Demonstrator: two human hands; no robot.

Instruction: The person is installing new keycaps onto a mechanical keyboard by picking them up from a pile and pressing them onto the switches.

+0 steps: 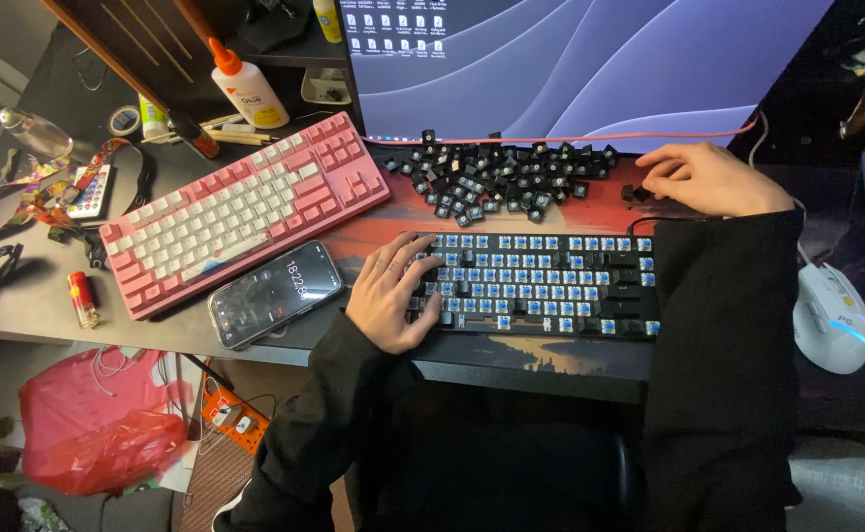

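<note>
Resting on the black keyboard (pixel 541 286), left hand (pixel 388 296) lies at its left end, fingers spread loose, gripping nothing. Right hand (pixel 708 177) sits by the keycap pile (pixel 501 177) above it, fingers curled; can't tell if they pinch a cap. Keyboards on the desk (pixel 48 315): two, one pink (pixel 240 212). One phone (pixel 275 293), one mouse (pixel 833 317), one monitor (pixel 570 59).

Home computer desk, large monitor (pixel 590 59), pink keyboard (pixel 240 212), white mouse (pixel 831 315), phone (pixel 275 293), glue bottle (pixel 245 87), cluttered floor
</note>
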